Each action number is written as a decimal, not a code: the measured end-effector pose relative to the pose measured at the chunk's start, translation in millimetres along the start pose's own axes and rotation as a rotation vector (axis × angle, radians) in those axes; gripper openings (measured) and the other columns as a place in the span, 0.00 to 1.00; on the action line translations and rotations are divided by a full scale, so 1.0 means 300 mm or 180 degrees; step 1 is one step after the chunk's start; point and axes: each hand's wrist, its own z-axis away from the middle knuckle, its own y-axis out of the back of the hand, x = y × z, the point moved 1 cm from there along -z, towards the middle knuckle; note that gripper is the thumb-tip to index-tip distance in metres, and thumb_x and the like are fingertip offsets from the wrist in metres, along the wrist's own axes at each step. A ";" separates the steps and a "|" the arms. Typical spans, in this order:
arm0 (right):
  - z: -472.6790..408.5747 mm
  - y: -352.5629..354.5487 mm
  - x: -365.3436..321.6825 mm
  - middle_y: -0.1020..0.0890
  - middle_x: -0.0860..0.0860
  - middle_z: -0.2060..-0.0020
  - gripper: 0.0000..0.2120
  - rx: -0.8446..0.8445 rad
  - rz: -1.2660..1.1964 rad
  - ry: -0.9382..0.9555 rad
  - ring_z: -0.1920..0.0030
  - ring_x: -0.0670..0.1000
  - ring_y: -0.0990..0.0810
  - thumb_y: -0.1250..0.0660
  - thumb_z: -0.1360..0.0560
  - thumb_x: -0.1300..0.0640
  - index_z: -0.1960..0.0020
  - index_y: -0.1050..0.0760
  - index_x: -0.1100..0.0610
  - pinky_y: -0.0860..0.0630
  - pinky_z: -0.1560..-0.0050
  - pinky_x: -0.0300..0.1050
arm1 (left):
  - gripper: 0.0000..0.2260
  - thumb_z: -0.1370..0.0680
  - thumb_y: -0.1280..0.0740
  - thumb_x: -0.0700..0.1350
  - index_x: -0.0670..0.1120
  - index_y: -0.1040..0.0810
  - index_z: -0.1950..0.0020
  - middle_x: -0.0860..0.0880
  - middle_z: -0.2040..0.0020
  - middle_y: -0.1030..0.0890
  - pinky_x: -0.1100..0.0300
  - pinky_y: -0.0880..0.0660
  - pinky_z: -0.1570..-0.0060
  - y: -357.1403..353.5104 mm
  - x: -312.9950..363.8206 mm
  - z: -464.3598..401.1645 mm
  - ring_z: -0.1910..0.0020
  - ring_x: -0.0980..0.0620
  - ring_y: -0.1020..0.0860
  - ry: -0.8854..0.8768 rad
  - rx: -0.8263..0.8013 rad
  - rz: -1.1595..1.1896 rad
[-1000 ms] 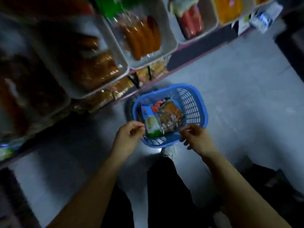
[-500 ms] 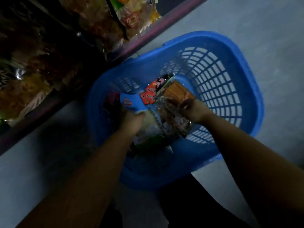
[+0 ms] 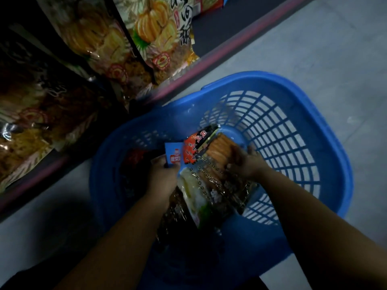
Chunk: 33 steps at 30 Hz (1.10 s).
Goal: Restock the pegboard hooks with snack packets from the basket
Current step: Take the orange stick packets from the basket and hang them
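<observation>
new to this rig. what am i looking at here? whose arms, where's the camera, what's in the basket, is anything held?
There is no robot: these are a person's two bare arms. The single camera sits on the person's head, looking forward and down, so the arms enter from the bottom edge.

A blue plastic basket stands on a grey floor, beside a low shelf edge. Large snack bags with a pumpkin print stand on that shelf at upper left.

Inside the basket lies a loose pile of snack packets. The left hand grips a blue-topped packet. The right hand is closed over a clear pack of orange sticks; whether it is lifted yet is not visible. Between them lies a red and black packet.

The light is dim, so smaller labels cannot be read.
</observation>
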 end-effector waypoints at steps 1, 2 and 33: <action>-0.007 -0.012 0.006 0.47 0.59 0.23 0.36 -0.0024 -0.0026 -0.0060 0.24 0.62 0.46 0.39 0.24 0.39 0.22 0.51 0.48 0.44 0.26 0.56 | 0.05 0.21 0.37 0.43 0.50 0.22 0.49 0.46 0.53 0.19 0.54 0.26 0.54 0.019 0.010 0.006 0.55 0.47 0.21 -0.0039 0.0096 0.0196; -0.016 -0.020 0.009 0.44 0.58 0.24 0.35 -0.0017 -0.0093 -0.0103 0.25 0.61 0.44 0.42 0.24 0.37 0.23 0.50 0.47 0.43 0.27 0.57 | 0.05 0.21 0.37 0.44 0.52 0.23 0.53 0.47 0.55 0.19 0.52 0.25 0.53 0.041 0.027 0.010 0.56 0.47 0.21 -0.0144 0.0227 0.0320; 0.030 -0.051 -0.143 0.18 0.54 0.51 0.07 -0.0206 -0.2073 0.0430 0.47 0.57 0.20 0.29 0.27 0.55 0.50 0.19 0.55 0.25 0.43 0.49 | 0.07 0.21 0.37 0.48 0.47 0.28 0.44 0.49 0.54 0.21 0.55 0.25 0.57 0.208 0.062 0.119 0.57 0.51 0.22 -0.0518 0.0877 0.0626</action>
